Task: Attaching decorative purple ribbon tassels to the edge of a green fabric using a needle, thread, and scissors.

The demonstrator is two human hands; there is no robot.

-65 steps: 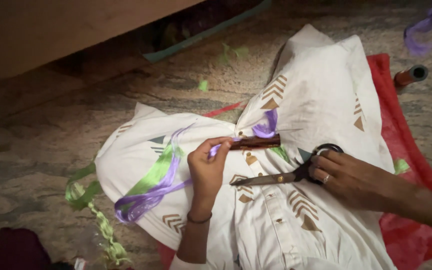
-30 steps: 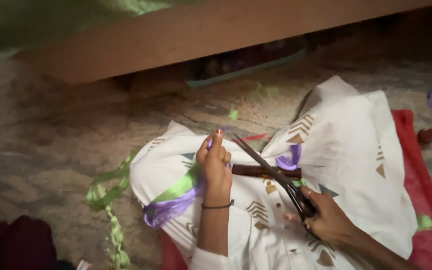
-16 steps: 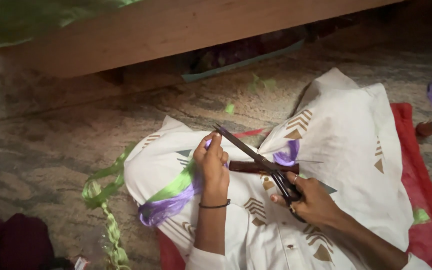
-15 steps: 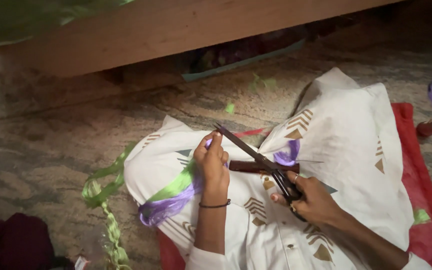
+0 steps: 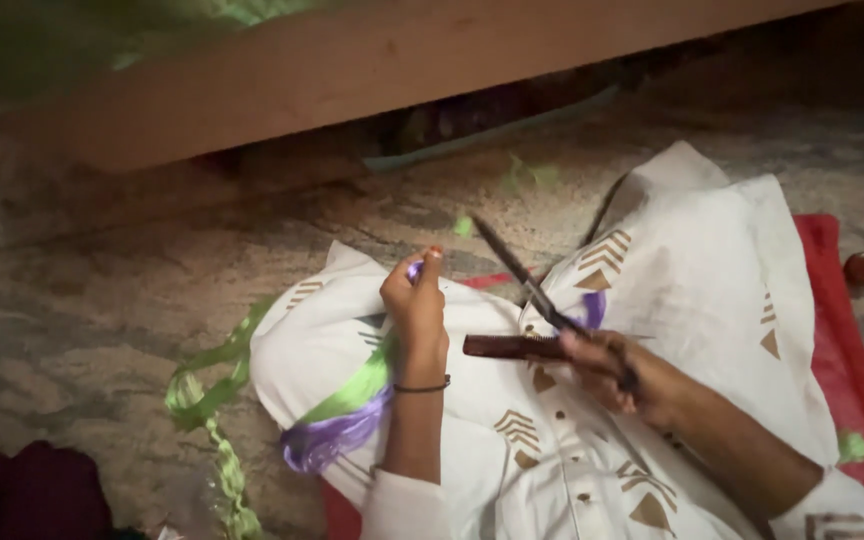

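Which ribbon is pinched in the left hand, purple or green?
The purple ribbon: its end shows at the left hand fingertips. The green ribbon trails onto the floor.

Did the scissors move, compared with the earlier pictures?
Yes. The scissors, in the right hand, swung from lying flat beside the brown comb to pointing up-left across it.

Both hands raised over the lap, each one closed

The left hand (image 5: 417,305) stands upright on a near-vertical forearm, fingers curled into a loose fist with the thumb tip uppermost (a thin dark band circles the wrist). The right hand (image 5: 617,372) comes in from the lower right on a slanting forearm, fingers folded tight in a grip, knuckles turned towards the left hand, the two hands apart.
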